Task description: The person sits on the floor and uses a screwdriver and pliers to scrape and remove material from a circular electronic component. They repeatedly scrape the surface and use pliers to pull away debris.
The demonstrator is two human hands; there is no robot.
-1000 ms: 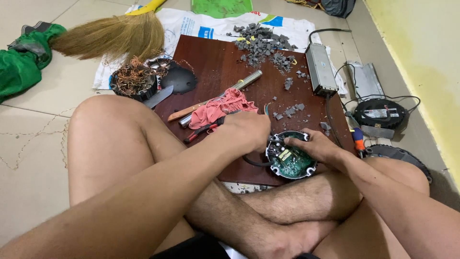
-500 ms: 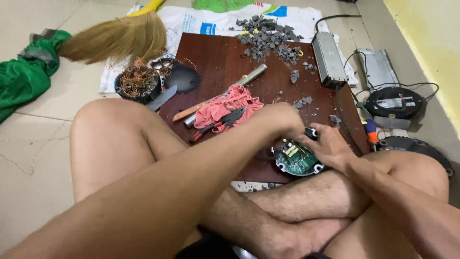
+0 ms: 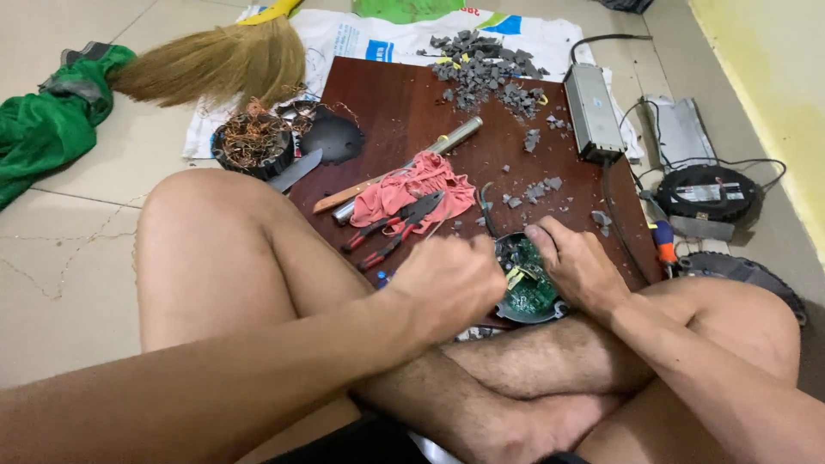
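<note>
1. The person sits cross-legged on a tiled floor, with a dark brown board lying in front of the knees.
2. A round black housing holding a green circuit board rests at the near edge of the brown board, just above the crossed shins and between the two hands.
3. The right hand lies on the right side of that housing, its fingers curled over the rim and pressed against it, holding the part in place.
4. The left hand is closed into a loose fist just left of the housing; whether it grips a tool cannot be told, since the knuckles hide the palm.
5. Red-handled pliers lie on the brown board close behind the left hand, partly over a pink rag.
6. A metal tube and a wooden-handled knife lie slanted beside the rag.
7. Grey broken fragments are heaped at the far end of the brown board, with a few scattered nearer.
8. A grey oblong metal box with a cable sits on the brown board's right edge.
9. A black ring full of copper wire stands off the left corner, next to a straw broom and a green cloth.
</note>
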